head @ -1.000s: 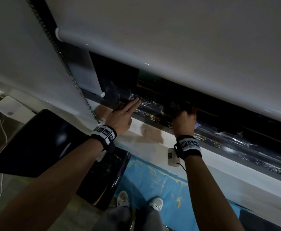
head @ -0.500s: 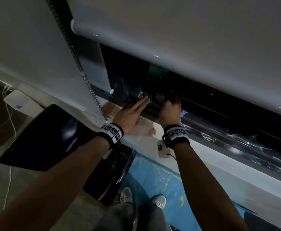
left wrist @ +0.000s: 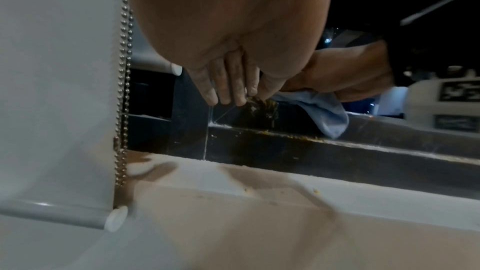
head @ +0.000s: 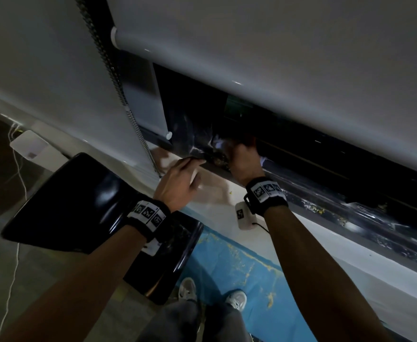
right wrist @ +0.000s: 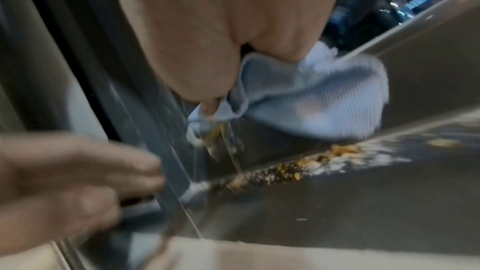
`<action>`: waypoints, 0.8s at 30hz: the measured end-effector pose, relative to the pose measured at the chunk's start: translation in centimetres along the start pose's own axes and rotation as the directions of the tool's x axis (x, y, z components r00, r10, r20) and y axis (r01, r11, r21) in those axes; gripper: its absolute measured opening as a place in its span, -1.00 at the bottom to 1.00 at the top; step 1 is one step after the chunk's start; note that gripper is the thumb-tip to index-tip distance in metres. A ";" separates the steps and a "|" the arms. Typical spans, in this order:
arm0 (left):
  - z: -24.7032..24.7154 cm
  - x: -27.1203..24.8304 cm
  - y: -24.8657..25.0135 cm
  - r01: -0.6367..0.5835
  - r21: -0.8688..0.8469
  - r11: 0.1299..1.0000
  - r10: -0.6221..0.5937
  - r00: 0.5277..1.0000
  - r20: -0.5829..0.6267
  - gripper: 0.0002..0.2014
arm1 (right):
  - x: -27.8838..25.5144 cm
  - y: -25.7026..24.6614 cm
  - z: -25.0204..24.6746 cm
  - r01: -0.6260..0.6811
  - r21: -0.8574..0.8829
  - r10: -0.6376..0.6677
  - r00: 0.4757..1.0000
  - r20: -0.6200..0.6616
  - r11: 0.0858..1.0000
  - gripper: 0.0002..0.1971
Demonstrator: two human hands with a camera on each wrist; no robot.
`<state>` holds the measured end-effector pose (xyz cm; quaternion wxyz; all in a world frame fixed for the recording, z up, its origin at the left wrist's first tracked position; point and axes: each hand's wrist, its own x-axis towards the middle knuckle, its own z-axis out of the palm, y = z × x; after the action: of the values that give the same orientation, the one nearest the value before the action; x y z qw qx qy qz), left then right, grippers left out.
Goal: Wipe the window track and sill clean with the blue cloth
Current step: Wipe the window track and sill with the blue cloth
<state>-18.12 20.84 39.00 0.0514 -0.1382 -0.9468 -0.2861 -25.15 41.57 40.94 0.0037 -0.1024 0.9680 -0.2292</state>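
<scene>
Right hand [head: 244,161] grips the bunched blue cloth [right wrist: 311,98] at the left end of the dark window track [right wrist: 337,192], by the corner with the frame, crumbs [right wrist: 285,169] just beside it. Left hand [head: 177,183] hangs over the white sill [left wrist: 285,223], fingers [left wrist: 228,87] straight, holding nothing, tips near the track corner.

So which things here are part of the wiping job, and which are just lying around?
Part of the job: blue cloth, right hand, window track, sill, left hand.
Lying around: black chair, bead chain, blue floor sheet.
</scene>
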 end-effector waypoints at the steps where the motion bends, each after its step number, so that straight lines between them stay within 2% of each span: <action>1: -0.4 0.2 0.0 0.020 -0.018 1.000 -0.020 1.000 -0.001 -0.60 | -0.7 0.2 -0.4 -0.015 0.090 0.017 1.000 -0.026 0.996 -0.68; 5: -1.0 1.0 1.0 0.138 -0.245 0.960 -0.133 0.990 0.035 -0.62 | -3.9 0.8 -0.8 -0.030 0.320 0.099 0.974 -0.204 0.947 -0.62; 8: -1.1 2.1 3.6 0.259 -0.493 0.831 -0.204 0.965 0.164 -0.52 | -6.4 -0.3 -1.9 -0.037 0.494 0.188 0.947 -0.260 0.868 -0.68; 10: -1.0 2.8 5.6 0.281 -0.599 0.750 -0.174 0.957 0.231 -0.50 | -7.3 -1.0 -1.4 -0.049 0.601 0.239 0.941 -0.240 0.798 -0.68; 12: -0.5 3.2 7.0 0.244 -0.670 0.701 -0.089 0.962 0.257 -0.57 | -8.0 -1.4 -0.5 -0.029 0.659 0.245 0.940 -0.237 0.752 -0.70; 16: 0.9 3.6 7.9 0.168 -0.591 0.789 -0.049 0.976 0.212 -0.53 | -10.6 -1.0 -0.1 -0.026 0.718 0.228 0.956 -0.186 0.696 -0.73; 18: 1.5 3.7 7.5 0.112 -0.511 0.853 -0.042 0.988 0.147 -0.55 | -12.3 0.0 0.0 -0.035 0.679 0.195 0.968 -0.160 0.733 -0.71; 20: 1.3 4.3 7.2 0.076 -0.366 0.927 -0.053 0.996 0.074 -0.57 | -14.2 2.2 0.6 -0.002 0.521 0.118 0.975 -0.190 0.854 -0.73; 22: 0.9 5.4 7.0 0.025 -0.155 0.988 -0.024 1.000 0.009 -0.59 | -16.2 5.5 1.8 0.041 0.240 0.007 0.980 -0.199 0.970 -0.75; 24: 0.5 6.8 6.9 -0.033 0.037 0.999 0.034 0.999 -0.026 -0.57 | -18.1 9.3 3.2 0.119 0.015 -0.116 0.983 -0.144 0.993 -0.71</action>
<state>-22.59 28.22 43.43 0.0712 -0.1491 -0.9487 -0.2695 -9.07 51.89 33.24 -0.0781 -0.1425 0.9552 -0.2473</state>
